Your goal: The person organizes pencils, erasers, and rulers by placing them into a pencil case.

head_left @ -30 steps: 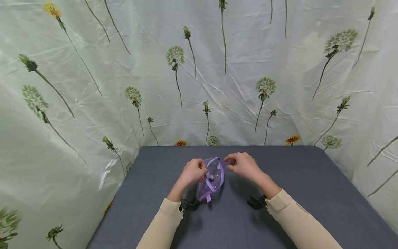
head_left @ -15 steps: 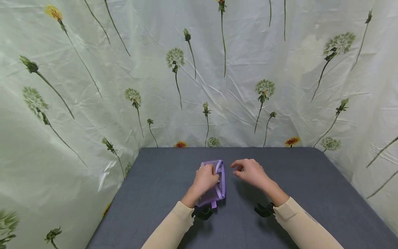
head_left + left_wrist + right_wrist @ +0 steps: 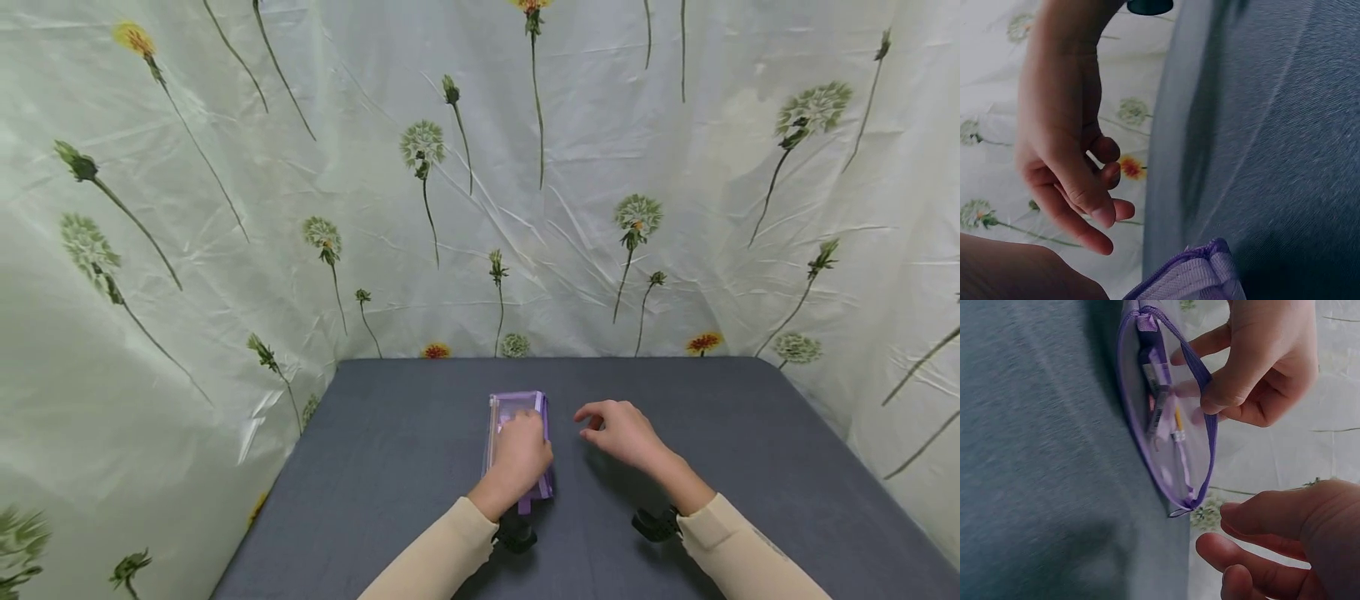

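Observation:
A see-through purple zip pencil case (image 3: 517, 402) is tilted over the dark table, its mouth gaping. My left hand (image 3: 517, 457) grips one side of that mouth, thumb outside and fingers inside, as the right wrist view shows. Within the case lie a yellow pencil (image 3: 1179, 419) and some small labelled items (image 3: 1159, 409), partly hidden by its wall. Just to the right, my right hand (image 3: 624, 435) hovers with fingers loosely bent, holding nothing and apart from the case. In the left wrist view only a corner of the case (image 3: 1200, 275) shows.
A dark grey cloth-covered table (image 3: 397, 467) lies under both hands. Behind it and at the sides hangs a pale curtain (image 3: 300, 167) with a dandelion print. Black wrist-worn devices (image 3: 517, 535) sit under both wrists.
My left hand has moved right and nearer to me, turning the pencil case so its mouth faces right, away from the head camera. My right hand has drifted right and slightly nearer, still holding nothing.

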{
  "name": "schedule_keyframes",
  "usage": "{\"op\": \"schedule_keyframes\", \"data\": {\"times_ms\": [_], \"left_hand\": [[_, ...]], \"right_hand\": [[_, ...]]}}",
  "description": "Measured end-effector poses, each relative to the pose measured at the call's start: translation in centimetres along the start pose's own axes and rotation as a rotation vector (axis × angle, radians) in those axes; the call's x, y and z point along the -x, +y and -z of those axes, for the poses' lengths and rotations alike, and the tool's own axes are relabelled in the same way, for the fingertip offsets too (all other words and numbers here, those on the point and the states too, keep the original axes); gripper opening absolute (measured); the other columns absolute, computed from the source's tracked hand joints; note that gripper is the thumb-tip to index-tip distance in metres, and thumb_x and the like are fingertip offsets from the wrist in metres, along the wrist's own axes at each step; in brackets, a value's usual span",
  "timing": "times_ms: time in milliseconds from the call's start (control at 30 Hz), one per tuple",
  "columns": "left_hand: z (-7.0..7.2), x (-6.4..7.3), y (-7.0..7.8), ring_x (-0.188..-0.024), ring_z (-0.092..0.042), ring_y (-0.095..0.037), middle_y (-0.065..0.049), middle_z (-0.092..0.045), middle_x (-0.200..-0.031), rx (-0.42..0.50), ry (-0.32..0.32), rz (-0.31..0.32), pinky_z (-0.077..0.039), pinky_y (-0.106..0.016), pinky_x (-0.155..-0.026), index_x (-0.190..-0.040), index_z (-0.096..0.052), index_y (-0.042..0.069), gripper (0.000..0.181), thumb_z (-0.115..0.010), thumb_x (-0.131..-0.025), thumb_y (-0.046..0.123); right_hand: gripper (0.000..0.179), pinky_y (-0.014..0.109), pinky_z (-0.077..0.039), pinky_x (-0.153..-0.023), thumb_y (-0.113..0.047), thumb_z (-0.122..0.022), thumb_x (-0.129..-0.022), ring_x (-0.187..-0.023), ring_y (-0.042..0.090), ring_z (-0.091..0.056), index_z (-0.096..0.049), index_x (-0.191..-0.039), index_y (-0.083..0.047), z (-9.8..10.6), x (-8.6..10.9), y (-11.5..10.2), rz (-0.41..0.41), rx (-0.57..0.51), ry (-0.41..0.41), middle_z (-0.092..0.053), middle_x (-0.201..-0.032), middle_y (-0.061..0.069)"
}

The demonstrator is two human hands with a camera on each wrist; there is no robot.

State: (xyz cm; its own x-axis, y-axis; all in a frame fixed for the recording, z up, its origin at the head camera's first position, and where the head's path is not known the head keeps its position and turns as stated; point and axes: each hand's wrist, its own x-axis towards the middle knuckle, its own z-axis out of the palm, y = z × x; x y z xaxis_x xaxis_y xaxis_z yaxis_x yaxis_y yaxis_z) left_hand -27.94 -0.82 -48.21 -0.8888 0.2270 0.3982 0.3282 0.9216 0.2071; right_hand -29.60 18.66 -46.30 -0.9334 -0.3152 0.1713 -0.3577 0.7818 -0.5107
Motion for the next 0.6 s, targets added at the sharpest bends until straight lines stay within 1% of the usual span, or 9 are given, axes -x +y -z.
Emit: {"op": "schedule_keyframes", "data": {"times_ms": [167,333,400,500,600], "left_hand": [[-0.8,0.0,0.7,-0.064,-0.063,-0.027,-0.010,-0.056,-0.075,-0.038,0.036,-0.012,-0.054,-0.038,-0.054,-0.085,-0.066,0.001,0.022,-0.080,-0.076,0.015],[-1.4,-0.8,1.0,-0.065,-0.063,-0.029,-0.012,-0.057,-0.078,-0.043,0.051,0.005,-0.054,-0.039,-0.055,-0.084,-0.066,0.003,0.021,-0.080,-0.077,0.015],[-1.6,-1.0,1.1,-0.066,-0.063,-0.029,-0.012,-0.058,-0.080,-0.041,0.058,0.002,-0.054,-0.039,-0.055,-0.083,-0.065,0.003,0.020,-0.079,-0.077,0.015],[-1.7,-0.9,1.1,-0.069,-0.063,-0.028,-0.011,-0.059,-0.082,-0.053,0.034,-0.008,-0.054,-0.040,-0.055,-0.085,-0.066,0.005,0.018,-0.077,-0.080,0.018],[-1.6,-0.6,0.9,-0.073,-0.064,-0.026,-0.009,-0.062,-0.085,-0.059,0.003,-0.017,-0.054,-0.040,-0.057,-0.088,-0.067,0.009,0.018,-0.075,-0.085,0.025]], "right_hand": [[0.019,0.033,-0.044,-0.053,-0.012,-0.077,-0.088,-0.059,0.008,-0.055,-0.077,-0.106,-0.013,-0.4,0.4,0.7,-0.011,0.000,-0.002,-0.065,-0.074,-0.009],[0.019,0.033,-0.045,-0.053,-0.013,-0.077,-0.088,-0.061,0.007,-0.056,-0.077,-0.107,-0.014,-0.5,0.6,1.0,-0.022,0.008,0.004,-0.067,-0.076,-0.007],[0.019,0.033,-0.045,-0.053,-0.013,-0.077,-0.088,-0.060,0.007,-0.056,-0.077,-0.107,-0.014,-0.4,0.7,1.1,-0.023,0.006,0.006,-0.067,-0.077,-0.007],[0.019,0.033,-0.045,-0.052,-0.013,-0.076,-0.089,-0.060,0.007,-0.056,-0.077,-0.108,-0.014,-0.4,0.8,1.3,-0.023,0.001,0.009,-0.068,-0.078,-0.006],[0.019,0.032,-0.045,-0.052,-0.015,-0.075,-0.090,-0.060,0.007,-0.055,-0.077,-0.108,-0.014,-0.2,0.9,1.4,-0.029,0.002,0.010,-0.068,-0.079,-0.007]]}}
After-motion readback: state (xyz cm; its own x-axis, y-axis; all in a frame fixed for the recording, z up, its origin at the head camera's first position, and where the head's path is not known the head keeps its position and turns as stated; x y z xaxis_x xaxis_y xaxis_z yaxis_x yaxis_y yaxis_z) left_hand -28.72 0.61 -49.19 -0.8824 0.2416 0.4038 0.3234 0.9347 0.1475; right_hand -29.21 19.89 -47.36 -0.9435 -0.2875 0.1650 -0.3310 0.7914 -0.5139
